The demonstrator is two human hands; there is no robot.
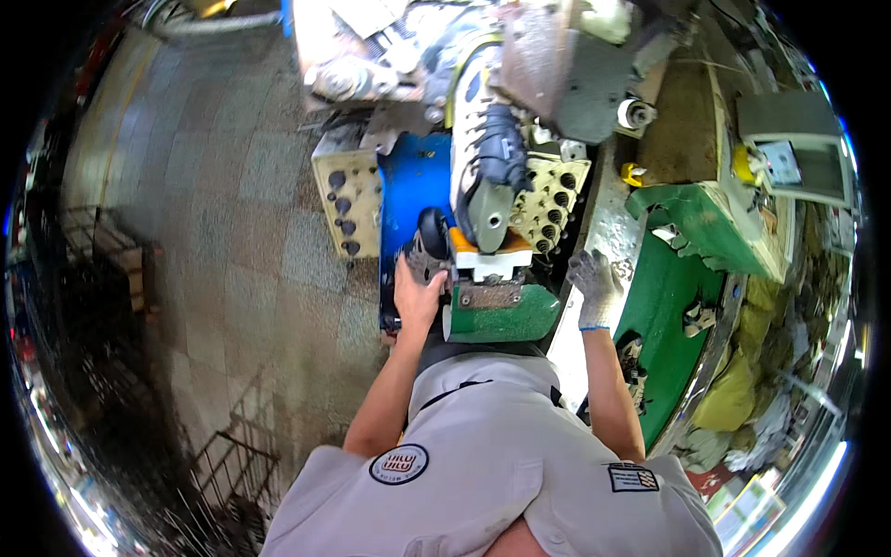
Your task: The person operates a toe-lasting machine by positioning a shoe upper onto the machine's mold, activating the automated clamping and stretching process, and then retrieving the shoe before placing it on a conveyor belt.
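Observation:
A beige shoe [469, 130] with dark straps is clamped in the machine in front of me, with a grey-green shoe last [488, 215] standing out of its heel end. My bare left hand [418, 295] is closed round a dark grey and black shoe [427, 246], just left of the machine's orange and white support [492, 255]. My right hand [597, 290] wears a pale glove with grey fingertips and a blue cuff. Its fingers are stretched out over the metal ledge [568, 348] right of the machine, with nothing seen in them.
A rounded green guard [506, 316] sits at the machine's near end, close to my waist. Cream blocks with round holes [348, 204] flank the machine. On the right, a green conveyor belt [676, 316] carries several shoes [699, 317]. Tiled floor [232, 232] lies to the left.

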